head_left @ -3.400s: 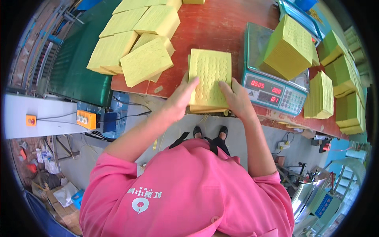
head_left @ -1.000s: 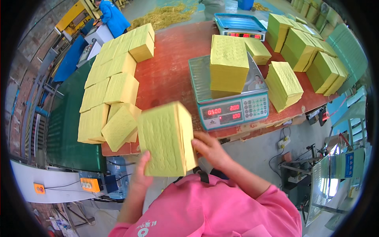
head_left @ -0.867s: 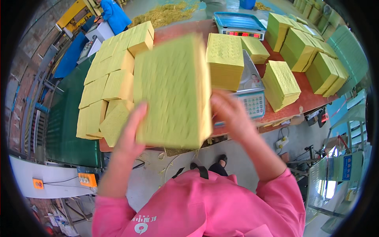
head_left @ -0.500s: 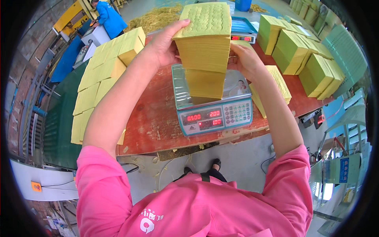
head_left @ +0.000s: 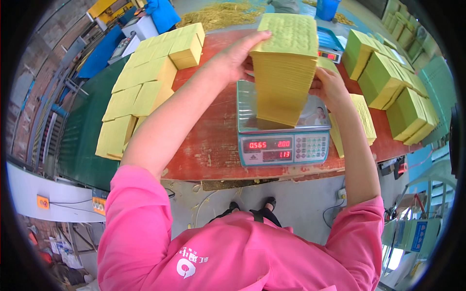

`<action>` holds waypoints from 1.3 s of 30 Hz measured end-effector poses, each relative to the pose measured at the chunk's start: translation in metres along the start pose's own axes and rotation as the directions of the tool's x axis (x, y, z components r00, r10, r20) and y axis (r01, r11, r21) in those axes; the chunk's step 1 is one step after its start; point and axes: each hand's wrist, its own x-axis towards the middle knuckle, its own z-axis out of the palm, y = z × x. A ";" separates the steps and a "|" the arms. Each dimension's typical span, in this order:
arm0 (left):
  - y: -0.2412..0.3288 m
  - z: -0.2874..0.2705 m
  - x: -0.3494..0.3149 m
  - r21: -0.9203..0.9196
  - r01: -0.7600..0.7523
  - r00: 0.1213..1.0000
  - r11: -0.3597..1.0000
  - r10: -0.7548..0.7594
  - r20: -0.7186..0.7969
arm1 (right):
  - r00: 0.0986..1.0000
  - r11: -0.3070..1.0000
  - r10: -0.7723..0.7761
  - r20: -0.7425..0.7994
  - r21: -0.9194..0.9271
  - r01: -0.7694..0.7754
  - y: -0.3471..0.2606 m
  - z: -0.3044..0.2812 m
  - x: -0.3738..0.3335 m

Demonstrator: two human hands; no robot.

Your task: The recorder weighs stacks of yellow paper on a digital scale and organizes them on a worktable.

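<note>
A tall stack of yellow embossed paper (head_left: 284,82) stands on the clear-covered pan of a teal and white digital scale (head_left: 286,149). My left hand (head_left: 239,59) grips the stack's upper left side, its thumb over the top edge and its fingers mostly behind the paper. Against the right side, my right hand (head_left: 331,86) is closed with bent fingers; the fingertips are partly hidden behind the stack. Red digits are lit on the scale's display. More yellow paper (head_left: 361,119) lies beside the scale, partly behind my right forearm.
Blocks of yellow paper (head_left: 145,92) line the left side of the red table (head_left: 204,140). Further paper blocks (head_left: 407,114) stand at the right. A second scale (head_left: 330,52) sits behind the stack. At the far left is a person in blue (head_left: 162,14); a blue bin (head_left: 327,8) stands beyond the table.
The upper paper has come down in line with the lower paper, now making one even stack. The scale's reading has changed. My view has shifted, so everything sits further right.
</note>
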 end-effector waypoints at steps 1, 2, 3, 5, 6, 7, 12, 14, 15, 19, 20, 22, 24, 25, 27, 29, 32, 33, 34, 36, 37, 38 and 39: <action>0.002 0.002 -0.002 0.032 0.010 0.999 0.999 -0.011 0.035 | 0.999 1.000 -0.004 -0.039 0.004 0.004 0.000 0.002 -0.002; 0.004 0.001 -0.004 0.057 -0.016 1.000 0.998 0.016 0.011 | 0.999 0.999 -0.024 -0.026 0.031 0.025 0.000 0.006 -0.002; 0.004 0.001 -0.003 0.056 -0.012 1.000 0.998 0.011 0.017 | 0.999 0.999 -0.020 -0.033 0.031 0.021 0.001 0.008 -0.003; 0.005 0.000 0.002 0.091 -0.003 1.000 0.996 0.005 -0.019 | 0.999 0.997 -0.042 -0.019 0.071 0.044 0.001 0.010 -0.002; 0.006 0.001 0.001 0.133 0.014 1.000 0.991 -0.011 -0.018 | 0.999 0.996 -0.044 -0.025 0.073 0.046 0.003 0.010 -0.001; 0.004 0.002 0.004 0.138 0.016 1.000 0.990 -0.016 0.000 | 0.998 0.996 -0.046 -0.043 0.074 0.049 0.004 0.007 0.000; -0.003 0.004 0.015 0.160 -0.042 0.999 0.986 0.047 -0.027 | 0.989 0.996 -0.077 -0.124 0.032 0.082 0.011 -0.002 0.005; -0.007 0.000 0.015 0.145 -0.003 0.998 0.989 0.012 -0.063 | 0.988 0.995 -0.104 -0.116 -0.020 0.102 0.016 -0.002 0.005; -0.009 -0.008 0.012 0.127 0.028 0.994 0.992 -0.014 -0.111 | 0.972 0.984 -0.145 -0.186 -0.134 0.121 0.020 -0.001 0.002; -0.087 -0.025 0.051 -0.245 -0.174 0.983 0.954 0.154 -0.101 | 0.915 0.966 -0.197 -0.351 0.091 0.242 0.052 0.018 0.009; -0.103 0.014 0.043 -0.241 -0.294 0.954 0.925 0.298 -0.018 | 0.913 0.950 -0.169 -0.371 0.187 0.252 0.068 0.002 0.016; -0.099 0.022 0.047 -0.368 -0.139 0.990 0.920 0.124 -0.063 | 0.933 0.923 -0.152 -0.328 0.291 0.252 0.074 0.008 0.023; -0.105 0.025 0.048 -0.406 -0.223 0.975 0.886 0.206 -0.086 | 0.960 0.935 -0.121 -0.254 0.295 0.196 0.075 0.016 0.032; -0.108 0.026 0.051 -0.425 -0.252 0.967 0.869 0.239 -0.085 | 0.965 0.936 -0.117 -0.234 0.298 0.185 0.072 0.018 0.039; -0.105 0.017 0.061 -0.405 -0.283 0.959 0.869 0.257 -0.119 | 0.980 0.956 -0.134 -0.150 0.242 0.168 0.064 0.020 0.058; -0.103 0.012 0.073 -0.493 -0.278 0.956 0.825 0.289 -0.056 | 0.985 0.953 -0.121 -0.127 0.264 0.151 0.070 0.012 0.083; -0.101 0.016 0.083 -0.463 -0.327 0.944 0.824 0.303 -0.128 | 0.990 0.943 -0.103 -0.094 0.308 0.127 0.067 0.008 0.097; -0.100 0.024 0.079 -0.453 -0.320 0.947 0.832 0.269 -0.176 | 0.992 0.936 -0.091 -0.093 0.331 0.117 0.066 0.006 0.094; -0.099 0.029 0.076 -0.459 -0.309 0.950 0.833 0.249 -0.188 | 0.994 0.938 -0.068 -0.088 0.333 0.093 0.070 0.005 0.096; -0.096 0.039 0.064 -0.422 -0.322 0.940 0.847 0.233 -0.251 | 0.995 0.934 -0.049 -0.082 0.349 0.075 0.072 0.009 0.092; -0.102 0.035 0.064 -0.421 -0.330 0.936 0.845 0.234 -0.265 | 0.997 0.936 -0.047 -0.069 0.347 0.068 0.063 0.015 0.082; -0.107 0.027 0.064 -0.375 -0.371 0.920 0.850 0.282 -0.271 | 0.999 0.940 -0.024 -0.026 0.340 0.031 0.054 0.020 0.071; -0.112 0.026 0.068 -0.334 -0.399 0.910 0.854 0.324 -0.258 | 1.000 0.943 0.000 -0.004 0.332 0.001 0.049 0.021 0.059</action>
